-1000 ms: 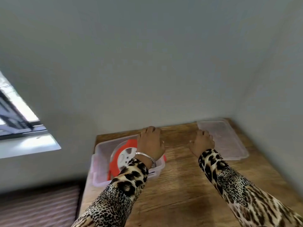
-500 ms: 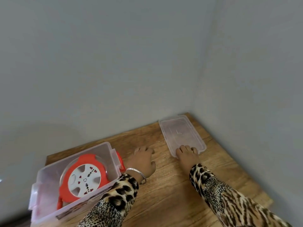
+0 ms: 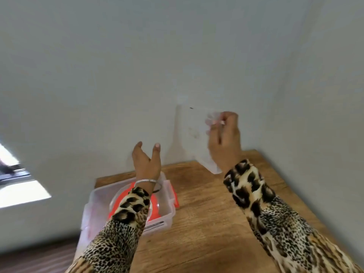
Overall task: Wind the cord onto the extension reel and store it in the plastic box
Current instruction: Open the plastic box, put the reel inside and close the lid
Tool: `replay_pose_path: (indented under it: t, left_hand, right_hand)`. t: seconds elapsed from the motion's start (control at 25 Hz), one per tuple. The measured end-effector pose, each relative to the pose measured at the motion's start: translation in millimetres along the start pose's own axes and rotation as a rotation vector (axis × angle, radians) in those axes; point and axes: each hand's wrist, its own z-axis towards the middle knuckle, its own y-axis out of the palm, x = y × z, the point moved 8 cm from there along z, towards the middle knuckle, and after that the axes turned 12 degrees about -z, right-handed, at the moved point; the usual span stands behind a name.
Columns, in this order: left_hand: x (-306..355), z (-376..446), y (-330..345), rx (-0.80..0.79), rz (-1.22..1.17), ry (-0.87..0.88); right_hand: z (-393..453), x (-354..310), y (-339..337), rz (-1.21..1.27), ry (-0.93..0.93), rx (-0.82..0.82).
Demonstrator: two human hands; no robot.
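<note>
I see the wooden counter (image 3: 206, 213) set into a corner of pale walls, with leopard-print sleeves reaching in from the bottom edge. On its left end sits the clear plastic box (image 3: 167, 196), open at the top, with an orange latch on its right side. Inside it lies the orange extension reel (image 3: 152, 210), mostly hidden behind my left forearm, so I cannot tell how the cord sits on it. My right hand (image 3: 224, 142) is raised above the far right part of the counter and its grip is closed on the clear lid (image 3: 189, 131), pinching it near the upper right edge so the lid hangs tilted in front of the wall, clear of the wood. My left hand (image 3: 146, 160) hovers above the box, fingers spread wide and holding nothing. A thin silver bangle (image 3: 145, 181) circles that wrist.
</note>
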Motion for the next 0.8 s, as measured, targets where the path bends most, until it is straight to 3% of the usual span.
replay_pose_path:
  t: [0.08,0.32,0.4,0.56,0.8]
  left_hand:
    - [-1.5,15.6,-54.4,0.121,-0.045,-0.080]
    - [-33.2,10.6,-184.4,0.184,-0.131,-0.206]
    - [-53.7,-2.8,-214.0,0.209,-0.049,-0.295]
    - [-58.7,-27.2,-240.0,0.180,0.524,-0.264]
    - [-63.9,-38.2,-218.7,0.145,0.666,-0.292]
  right_hand:
    - [4.5,1.5,22.7,0.301,0.219,-0.024]
    - [-57.6,42.8,127.7,0.288,0.676,-0.436]
    - [-79.8,53.1,147.8,0.142,0.700,-0.554]
    - [-119.7,61.7,158.0,0.161,0.775,-0.567]
    - [-120.0,65.0,153.2,-0.083,0.633,-0.480]
